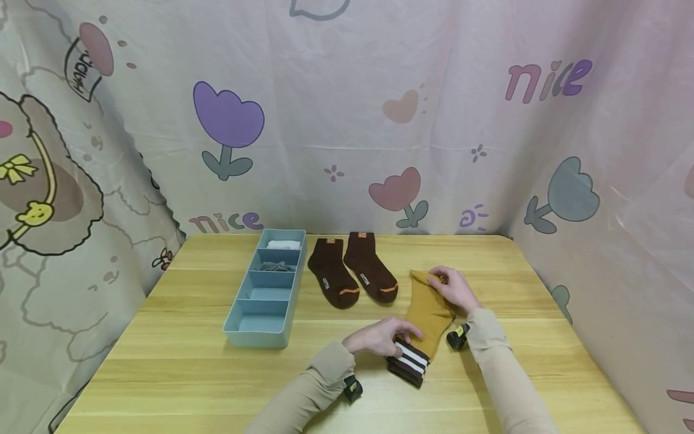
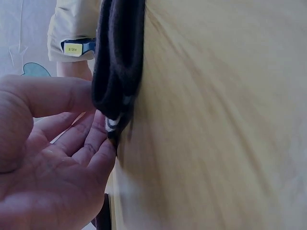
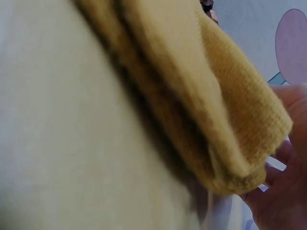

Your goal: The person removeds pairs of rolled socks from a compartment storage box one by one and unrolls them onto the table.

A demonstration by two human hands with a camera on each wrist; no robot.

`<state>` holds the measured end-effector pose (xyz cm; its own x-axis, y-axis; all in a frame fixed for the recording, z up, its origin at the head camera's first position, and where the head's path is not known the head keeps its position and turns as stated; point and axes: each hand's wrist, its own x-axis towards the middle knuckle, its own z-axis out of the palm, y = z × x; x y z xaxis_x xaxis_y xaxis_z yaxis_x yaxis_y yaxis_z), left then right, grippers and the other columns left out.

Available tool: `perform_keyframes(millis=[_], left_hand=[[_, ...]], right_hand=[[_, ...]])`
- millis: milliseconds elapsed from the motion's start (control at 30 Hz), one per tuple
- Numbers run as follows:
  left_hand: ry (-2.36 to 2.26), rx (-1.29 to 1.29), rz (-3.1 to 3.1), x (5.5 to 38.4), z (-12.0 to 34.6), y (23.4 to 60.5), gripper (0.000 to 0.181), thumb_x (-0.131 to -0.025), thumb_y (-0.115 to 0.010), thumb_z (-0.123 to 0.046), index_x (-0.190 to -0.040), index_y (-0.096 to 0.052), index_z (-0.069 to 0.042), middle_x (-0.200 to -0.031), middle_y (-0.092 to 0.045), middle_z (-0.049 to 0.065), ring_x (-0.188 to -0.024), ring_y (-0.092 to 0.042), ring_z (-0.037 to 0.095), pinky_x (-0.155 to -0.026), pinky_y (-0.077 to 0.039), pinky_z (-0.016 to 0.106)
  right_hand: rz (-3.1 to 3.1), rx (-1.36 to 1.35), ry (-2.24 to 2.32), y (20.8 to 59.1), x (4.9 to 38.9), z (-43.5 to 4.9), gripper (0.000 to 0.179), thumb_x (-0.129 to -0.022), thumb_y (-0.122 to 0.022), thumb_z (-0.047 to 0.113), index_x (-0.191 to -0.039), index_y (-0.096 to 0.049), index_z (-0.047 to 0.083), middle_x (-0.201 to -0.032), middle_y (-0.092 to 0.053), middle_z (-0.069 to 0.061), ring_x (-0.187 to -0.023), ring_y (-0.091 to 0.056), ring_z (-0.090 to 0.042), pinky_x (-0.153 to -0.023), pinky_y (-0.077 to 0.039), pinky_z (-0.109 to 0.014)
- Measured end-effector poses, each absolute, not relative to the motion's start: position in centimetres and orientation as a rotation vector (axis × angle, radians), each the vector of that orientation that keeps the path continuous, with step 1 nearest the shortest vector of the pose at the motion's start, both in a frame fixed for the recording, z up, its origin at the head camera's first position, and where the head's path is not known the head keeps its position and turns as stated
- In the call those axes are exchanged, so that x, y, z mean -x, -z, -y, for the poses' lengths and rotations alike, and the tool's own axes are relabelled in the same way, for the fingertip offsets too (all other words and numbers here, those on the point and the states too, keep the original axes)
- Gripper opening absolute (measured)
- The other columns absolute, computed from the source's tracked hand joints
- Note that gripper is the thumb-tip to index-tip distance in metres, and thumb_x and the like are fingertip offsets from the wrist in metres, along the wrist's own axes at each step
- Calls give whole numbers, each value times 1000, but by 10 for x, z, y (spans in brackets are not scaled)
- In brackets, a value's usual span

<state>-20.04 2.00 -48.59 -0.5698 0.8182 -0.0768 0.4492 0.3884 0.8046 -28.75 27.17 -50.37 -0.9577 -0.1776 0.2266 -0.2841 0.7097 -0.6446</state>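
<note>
From my remote end, head view: mustard sock (image 1: 428,313) lies on the wooden surface (image 1: 179,361) at about 5 o'clock of the frame, both hands on it. Clock below is centred on that sock. Left hand (image 1: 382,339) sits at 8 o'clock, thumb and fingers pinching the striped cuff (image 1: 408,361), brown and white, which points to 7. My left wrist view shows layers at the cuff — can't tell if it's one sock or two stacked. Right hand (image 1: 458,291) is between 1 and 2 o'clock, gripping the sock's far end, where the mustard fabric folds over; fingers partly hidden behind it in the right wrist view.

At 10 o'clock, near: one brown sock (image 1: 332,274) and a second brown sock (image 1: 371,268) side by side, orange marks at the toes, toes angled to about 5. Beyond them, between 9 and 10, I have a blue-grey organizer (image 1: 255,339), four compartments — white bundle (image 1: 284,245) in the farthest, grey bundle (image 1: 275,266) in the next one. Printed curtain (image 1: 336,72) hangs behind, toward 12.
</note>
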Motion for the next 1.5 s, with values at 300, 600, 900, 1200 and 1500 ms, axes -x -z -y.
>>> perform_keyframes(millis=[300,600,900,1200,1500], left_hand=[[-1080,-1068,-2158,200,-22,488,55,-78,-64,20,-129,-63,-1,-118,-69,15,-99,-62,12,-83,-46,14],[-1076,-1067,-2157,201,-21,488,55,-77,-64,20,-128,-64,-1,-120,-69,14,-99,-62,10,-85,-46,13],[-1079,-1090,-2143,202,-20,489,56,-78,-63,21,-130,-63,0,-126,-68,15,-102,-62,14,-86,-45,13],[-1061,-1106,-2146,201,-20,487,56,-78,-63,20,-131,-62,1,-128,-67,15,-105,-63,18,-87,-45,12],[-1062,-1125,-2137,203,-20,487,57,-77,-63,21,-131,-61,2,-130,-67,15,-105,-64,17,-89,-45,12]], right_hand=[[2687,-408,-1071,501,295,-269,15,-91,-67,1,-105,-68,-1,-98,-69,-21,-84,-62,-25,-78,-49,-33],[2723,-359,-1052,499,297,-270,22,-95,-66,13,-108,-74,-2,-110,-69,-24,-101,-65,-39,-92,-52,-51],[2833,-390,-1032,497,305,-272,33,-87,-77,12,-114,-70,-5,-113,-69,-26,-99,-65,-36,-91,-53,-51],[2819,-327,-987,498,316,-279,26,-94,-68,13,-112,-71,-5,-108,-72,-25,-93,-66,-36,-84,-54,-46],[2672,-222,-1004,493,314,-278,29,-92,-69,12,-115,-68,-5,-91,-67,-20,-77,-58,-23,-70,-45,-30]])
